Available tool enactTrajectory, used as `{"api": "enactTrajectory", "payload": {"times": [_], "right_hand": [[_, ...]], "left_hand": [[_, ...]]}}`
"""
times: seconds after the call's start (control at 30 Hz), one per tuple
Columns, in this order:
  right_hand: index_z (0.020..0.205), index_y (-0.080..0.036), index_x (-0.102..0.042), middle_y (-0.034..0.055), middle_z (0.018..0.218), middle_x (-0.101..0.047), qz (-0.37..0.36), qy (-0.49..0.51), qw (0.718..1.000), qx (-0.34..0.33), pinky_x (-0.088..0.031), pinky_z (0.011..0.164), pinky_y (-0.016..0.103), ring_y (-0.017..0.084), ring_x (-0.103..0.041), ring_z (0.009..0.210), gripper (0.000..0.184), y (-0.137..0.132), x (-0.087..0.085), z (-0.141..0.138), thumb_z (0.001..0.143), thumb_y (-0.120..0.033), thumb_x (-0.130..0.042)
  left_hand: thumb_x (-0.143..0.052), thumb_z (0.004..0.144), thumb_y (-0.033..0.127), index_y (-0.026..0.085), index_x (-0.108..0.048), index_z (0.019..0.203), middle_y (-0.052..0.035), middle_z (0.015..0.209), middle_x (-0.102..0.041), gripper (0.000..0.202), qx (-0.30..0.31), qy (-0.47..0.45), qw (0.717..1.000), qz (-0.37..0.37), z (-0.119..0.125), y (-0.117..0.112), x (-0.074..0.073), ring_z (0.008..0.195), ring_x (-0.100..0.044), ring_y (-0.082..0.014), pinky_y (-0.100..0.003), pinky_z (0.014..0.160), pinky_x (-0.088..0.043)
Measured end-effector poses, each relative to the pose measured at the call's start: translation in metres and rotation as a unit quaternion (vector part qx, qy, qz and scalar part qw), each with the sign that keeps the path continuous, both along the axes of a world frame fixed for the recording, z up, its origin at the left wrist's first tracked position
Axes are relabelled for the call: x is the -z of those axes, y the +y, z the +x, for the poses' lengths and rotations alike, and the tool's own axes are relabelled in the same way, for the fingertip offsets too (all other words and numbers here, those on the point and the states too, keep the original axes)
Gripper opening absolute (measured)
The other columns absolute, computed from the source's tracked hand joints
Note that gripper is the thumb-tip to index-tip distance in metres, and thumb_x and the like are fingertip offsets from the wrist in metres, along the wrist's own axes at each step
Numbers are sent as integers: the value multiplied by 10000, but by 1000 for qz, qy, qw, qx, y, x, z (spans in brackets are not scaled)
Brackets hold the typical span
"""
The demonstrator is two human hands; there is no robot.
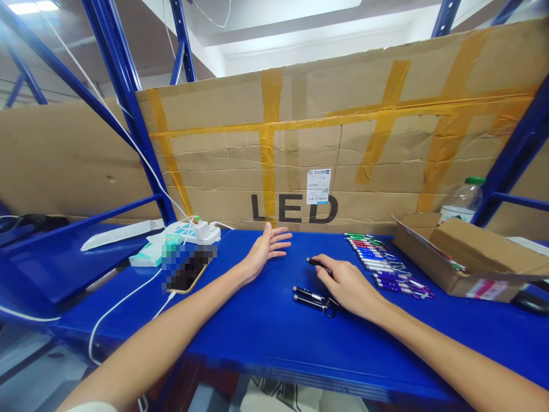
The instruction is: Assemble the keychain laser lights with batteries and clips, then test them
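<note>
My left hand (265, 252) is open above the blue shelf (257, 320), its fingers spread and pointing right, with nothing in it. Closed around a black pen (316, 262), my right hand (345, 286) rests lower on the right; the pen's silver-tipped end sticks out past the fingers. Just below that hand lie two more black pens (309, 304), side by side, partly hidden at their right ends. Farther right, several pens (371, 254) lie in a row sorted by colour: green, red, blue, white and purple.
An open cardboard box (454, 274) with pens inside stands at the right, before a green-capped bottle (465, 197). On the left are a phone (189, 274) on a cable, a power strip (210, 234) and a tissue pack (148, 252). A taped cardboard panel (223, 166) closes the back.
</note>
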State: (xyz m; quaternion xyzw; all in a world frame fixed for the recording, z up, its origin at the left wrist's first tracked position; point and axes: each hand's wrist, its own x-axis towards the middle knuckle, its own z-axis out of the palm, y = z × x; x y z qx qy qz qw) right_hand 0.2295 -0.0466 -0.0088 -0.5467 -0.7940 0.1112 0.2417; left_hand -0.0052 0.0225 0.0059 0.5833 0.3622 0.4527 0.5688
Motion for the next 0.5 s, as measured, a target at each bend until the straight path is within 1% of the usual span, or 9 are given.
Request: {"api": "enactTrajectory", "payload": {"times": [0.27,0.4,0.5], "right_hand": [[1422,-210,-612,108,1114,-811,19,-15,999,-46,-499,817,397,308,-758,976,448,1,4,1,1102,-372,-344],[1407,-227,-618,99,1107,-811,25,-16,998,-48,-500,805,392,303,-761,972,432,0,2,2,1109,-372,-342],[1386,-232,-635,90,1098,-810,17,-6,999,-43,-517,820,401,303,-762,983,416,-1,-1,2,1105,-367,-361]], "left_hand": [[-194,1121,635,165,-607,1461,-186,1512,-644,713,1,-1,1000,-4,0,1,0,1337,-663,-324,-489,1102,-535],[-187,1121,636,170,-611,1456,-183,1510,-647,713,5,-2,1000,0,0,-1,-1,1343,-660,-324,-484,1101,-536],[-180,1123,630,174,-615,1450,-182,1504,-652,710,5,-2,1000,-1,1,-3,-2,1341,-661,-324,-483,1097,-537]]}}
